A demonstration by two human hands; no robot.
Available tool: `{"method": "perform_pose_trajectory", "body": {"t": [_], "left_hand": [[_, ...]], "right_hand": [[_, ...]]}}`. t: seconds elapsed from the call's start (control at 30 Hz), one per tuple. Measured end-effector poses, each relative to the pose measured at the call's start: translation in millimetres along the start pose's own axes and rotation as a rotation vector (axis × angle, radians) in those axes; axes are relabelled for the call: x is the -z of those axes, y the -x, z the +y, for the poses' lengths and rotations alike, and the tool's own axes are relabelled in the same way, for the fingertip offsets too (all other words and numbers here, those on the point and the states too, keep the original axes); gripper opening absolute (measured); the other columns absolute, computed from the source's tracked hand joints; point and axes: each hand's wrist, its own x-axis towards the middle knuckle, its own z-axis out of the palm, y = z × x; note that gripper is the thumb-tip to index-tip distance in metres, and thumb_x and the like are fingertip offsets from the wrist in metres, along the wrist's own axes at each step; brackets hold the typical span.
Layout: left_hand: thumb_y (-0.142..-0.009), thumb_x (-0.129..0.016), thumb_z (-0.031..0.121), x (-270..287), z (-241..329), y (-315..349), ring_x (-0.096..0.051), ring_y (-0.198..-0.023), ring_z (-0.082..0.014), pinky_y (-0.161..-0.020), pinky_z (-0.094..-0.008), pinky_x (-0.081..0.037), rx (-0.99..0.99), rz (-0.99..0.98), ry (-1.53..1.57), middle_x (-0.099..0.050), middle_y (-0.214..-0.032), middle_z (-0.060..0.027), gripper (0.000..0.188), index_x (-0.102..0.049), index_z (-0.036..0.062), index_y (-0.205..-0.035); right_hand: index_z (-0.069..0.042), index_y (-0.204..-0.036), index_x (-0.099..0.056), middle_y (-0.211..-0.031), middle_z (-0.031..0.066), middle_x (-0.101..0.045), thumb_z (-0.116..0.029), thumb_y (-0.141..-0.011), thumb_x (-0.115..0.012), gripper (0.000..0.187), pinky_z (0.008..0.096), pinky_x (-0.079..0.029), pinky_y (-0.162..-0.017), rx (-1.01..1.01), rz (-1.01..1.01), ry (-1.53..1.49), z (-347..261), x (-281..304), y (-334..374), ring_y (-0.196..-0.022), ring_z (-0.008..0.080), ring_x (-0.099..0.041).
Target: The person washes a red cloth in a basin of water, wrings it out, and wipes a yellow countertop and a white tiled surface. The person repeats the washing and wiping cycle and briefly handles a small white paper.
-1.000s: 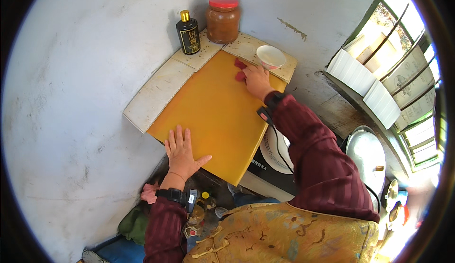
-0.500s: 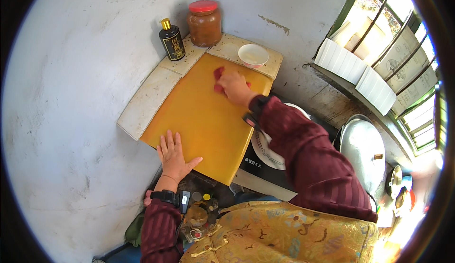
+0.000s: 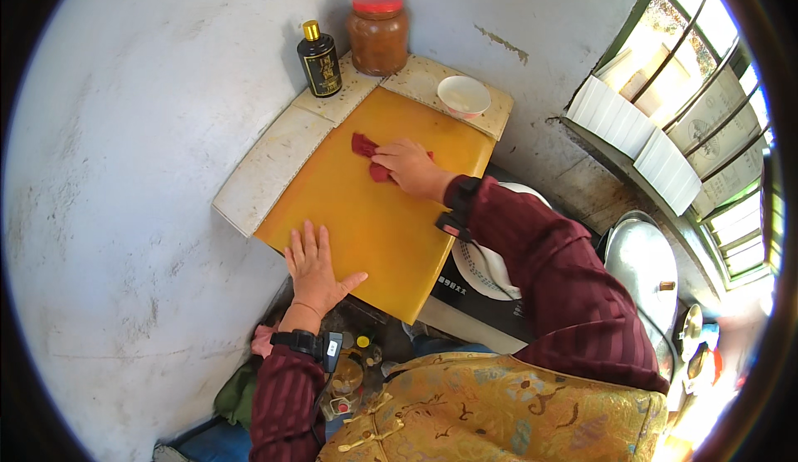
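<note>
A yellow board (image 3: 374, 237) with a smooth, shiny face lies on the corner counter. Pressed onto its upper half is a dark red cloth (image 3: 363, 145), bunched under my right hand (image 3: 409, 168). The fingers of that hand are closed over the cloth, which pokes out on both sides. My left hand (image 3: 313, 275) rests flat near the board's lower left edge, fingers spread, holding nothing.
White tiles (image 3: 278, 158) border the board, with a black bottle (image 3: 320, 67), a brown jar with a red lid (image 3: 379, 38) and a white bowl (image 3: 464, 96) on them. At right are a black stove (image 3: 449, 283), a white dish (image 3: 475, 275) and a large lidded metal pot (image 3: 636, 254).
My right hand has slid the red cloth a little down and toward the left over the board. My left hand stays flat on the board near its lower left edge.
</note>
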Motion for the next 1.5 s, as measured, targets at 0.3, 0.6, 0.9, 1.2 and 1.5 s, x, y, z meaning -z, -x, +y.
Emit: {"method": "perform_pose_trajectory", "body": {"t": [0.3, 0.6, 0.9, 1.2, 1.5], "left_hand": [[-0.074, -0.069, 0.070, -0.3, 1.7, -1.2, -0.008, -0.149, -0.0459, -0.119, -0.0594, -0.005, 0.007, 0.006, -0.007, -0.011, -0.163, -0.0222, 0.117, -0.019, 0.0039, -0.156], [-0.074, -0.071, 0.067, -1.3, 1.2, -0.4, -0.005, -0.150, -0.0440, -0.119, -0.0579, -0.004, 0.015, -0.008, 0.010, -0.010, -0.164, -0.0211, 0.115, -0.019, 0.0051, -0.156], [-0.074, -0.071, 0.065, -1.4, 1.4, 0.5, -0.003, -0.151, -0.0426, -0.119, -0.0573, -0.002, 0.026, 0.002, 0.032, -0.008, -0.164, -0.0199, 0.115, -0.018, 0.0050, -0.157], [-0.074, -0.068, 0.070, 0.3, 2.6, -2.5, -0.002, -0.150, -0.0442, -0.119, -0.0587, -0.002, 0.022, -0.057, -0.019, -0.007, -0.164, -0.0200, 0.118, -0.016, 0.0045, -0.157], [-0.074, -0.071, 0.067, -0.6, 1.2, -1.1, -0.004, -0.150, -0.0451, -0.118, -0.0595, -0.003, 0.016, -0.013, 0.013, -0.008, -0.164, -0.0205, 0.116, -0.018, 0.0036, -0.156]], "right_hand": [[-0.009, -0.109, -0.067, -0.121, 0.0068, -0.061, -0.017, -0.088, -0.053, 0.027, 0.0524, -0.044, -0.094, -0.458, 0.052, 0.345, 53.8, -19.8, -59.8, -0.118, 0.0339, -0.052], [-0.013, -0.117, -0.065, -0.126, 0.0047, -0.061, -0.011, -0.084, -0.059, 0.034, 0.0473, -0.042, -0.097, -0.400, 0.107, 0.259, 43.1, 47.5, 73.2, -0.116, 0.0341, -0.052], [-0.016, -0.109, -0.071, -0.116, 0.0029, -0.067, -0.008, -0.078, -0.063, 0.033, 0.0445, -0.048, -0.086, -0.530, 0.093, 0.185, 48.5, 69.5, 139.9, -0.104, 0.0335, -0.055], [-0.015, -0.116, -0.065, -0.128, 0.0021, -0.061, -0.015, -0.080, -0.062, 0.035, 0.0497, -0.045, -0.093, -0.461, -0.033, 0.231, 43.3, 45.7, 49.2, -0.118, 0.0348, -0.052], [-0.012, -0.113, -0.064, -0.122, 0.0041, -0.062, -0.010, -0.079, -0.062, 0.034, 0.0502, -0.045, -0.092, -0.487, 0.103, 0.306, 26.4, 42.4, 50.9, -0.114, 0.0353, -0.053]]}}
